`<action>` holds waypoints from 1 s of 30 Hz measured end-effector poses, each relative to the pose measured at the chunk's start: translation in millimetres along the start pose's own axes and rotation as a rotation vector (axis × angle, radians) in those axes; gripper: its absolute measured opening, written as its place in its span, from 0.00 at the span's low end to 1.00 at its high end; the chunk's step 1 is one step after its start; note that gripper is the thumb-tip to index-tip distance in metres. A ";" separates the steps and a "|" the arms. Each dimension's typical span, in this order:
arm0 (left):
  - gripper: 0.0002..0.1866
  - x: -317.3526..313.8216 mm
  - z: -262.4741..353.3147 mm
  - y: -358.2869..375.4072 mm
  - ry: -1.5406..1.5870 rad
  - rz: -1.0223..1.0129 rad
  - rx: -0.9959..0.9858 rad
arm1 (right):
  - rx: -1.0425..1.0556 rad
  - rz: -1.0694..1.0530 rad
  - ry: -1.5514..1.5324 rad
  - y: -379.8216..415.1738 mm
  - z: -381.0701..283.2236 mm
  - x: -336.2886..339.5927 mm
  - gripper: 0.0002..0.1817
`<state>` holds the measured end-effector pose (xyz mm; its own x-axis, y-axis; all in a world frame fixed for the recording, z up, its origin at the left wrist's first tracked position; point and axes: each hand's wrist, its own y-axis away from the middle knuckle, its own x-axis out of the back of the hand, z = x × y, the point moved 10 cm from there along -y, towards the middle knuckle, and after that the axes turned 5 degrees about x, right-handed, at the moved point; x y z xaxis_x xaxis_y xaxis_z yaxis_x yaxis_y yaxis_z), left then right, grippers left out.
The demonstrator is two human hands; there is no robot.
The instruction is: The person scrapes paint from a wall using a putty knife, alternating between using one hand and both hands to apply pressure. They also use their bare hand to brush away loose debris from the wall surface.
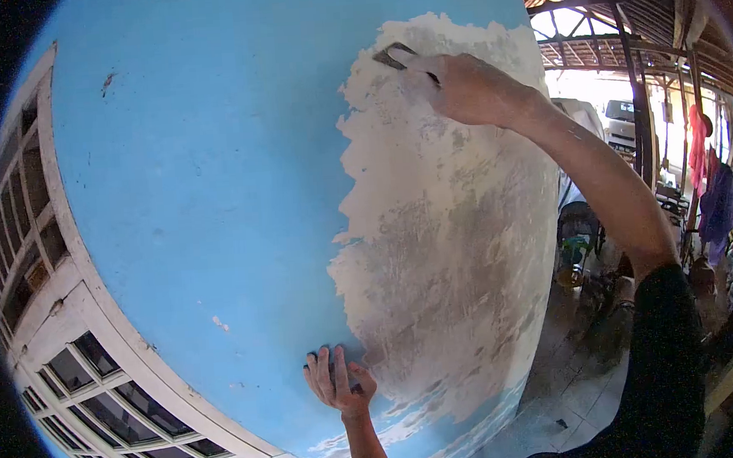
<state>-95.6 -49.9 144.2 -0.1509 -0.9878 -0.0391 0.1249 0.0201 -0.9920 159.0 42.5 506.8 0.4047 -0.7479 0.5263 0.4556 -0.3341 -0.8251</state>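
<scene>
My right hand [469, 88] is closed around a scraper [393, 56], its dark blade against the wall near the top of a bare patch. That patch [441, 216] shows pale, mottled plaster with a ragged edge where blue paint [203, 172] stops. Lower down, my left hand [341, 383] rests on the painted surface with its fingers spread, close to the patch's lower left edge. Nothing shows in that hand. Part of the scraper's handle is hidden by my right fingers.
A white window frame with glass panes [113, 404] curves along the left. On the right, under a roof with wooden beams [596, 1], are a parked white vehicle [620, 125], hanging red cloth [699, 150] and purple cloth [718, 207]. Grey floor tiles [591, 396] lie below.
</scene>
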 end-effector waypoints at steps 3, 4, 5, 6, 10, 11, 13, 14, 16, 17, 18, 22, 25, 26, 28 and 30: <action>0.17 -1.8 -1.2 -1.6 0.026 0.016 0.018 | -0.012 0.059 -0.016 -4.3 3.5 -0.1 0.21; 0.17 -2.6 -2.3 -0.4 0.018 0.005 0.019 | 0.014 0.116 -0.027 -7.7 5.7 3.2 0.21; 0.17 -3.0 -2.6 1.3 0.008 -0.011 0.020 | 0.014 0.113 -0.029 -11.0 8.3 3.9 0.21; 0.17 -3.9 -1.9 1.8 0.006 -0.012 0.022 | 0.027 0.113 -0.021 -15.1 9.7 5.7 0.22; 0.17 -1.8 -3.8 1.5 0.016 -0.006 0.028 | 0.048 0.051 0.086 -10.2 20.4 -4.2 0.23; 0.17 -2.6 -2.3 1.1 0.017 -0.001 0.034 | 0.057 0.053 0.089 -17.5 16.1 -1.3 0.23; 0.18 -2.8 -1.8 1.1 0.016 -0.004 0.038 | 0.010 0.121 0.046 -28.2 14.9 11.1 0.23; 0.18 -3.0 -1.6 0.7 0.016 -0.008 0.037 | 0.012 0.118 0.044 -27.4 12.8 16.8 0.23; 0.18 -2.6 -0.3 0.9 0.024 -0.008 0.031 | -0.023 -0.014 0.038 -21.3 13.3 13.6 0.24; 0.18 -1.5 -1.7 0.7 0.031 0.004 0.028 | -0.021 -0.012 0.037 -19.9 17.7 9.4 0.24; 0.18 -1.6 -3.5 0.3 0.029 0.012 0.033 | -0.012 -0.002 0.115 -20.0 24.3 5.5 0.24; 0.18 -2.2 -1.4 2.9 0.024 0.016 0.035 | -0.036 0.022 0.046 -30.6 15.7 22.1 0.24; 0.18 -0.3 -1.1 -0.1 0.022 0.008 0.031 | -0.081 -0.113 0.062 -23.0 34.3 3.5 0.24; 0.18 -0.7 -0.4 -1.3 0.026 0.011 0.031 | -0.072 -0.109 0.063 -24.4 32.1 1.0 0.24; 0.18 -1.5 -1.4 -2.4 0.035 0.027 0.037 | 0.020 0.066 0.095 -25.6 21.6 14.7 0.25; 0.17 -1.1 -0.1 -0.7 0.044 0.026 0.035 | 0.010 0.036 0.090 -33.8 28.9 14.9 0.25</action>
<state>-95.6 -48.8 144.9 -0.1900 -0.9792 -0.0710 0.1638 0.0397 -0.9857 172.6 59.2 548.4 0.3481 -0.8083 0.4749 0.4501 -0.3002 -0.8410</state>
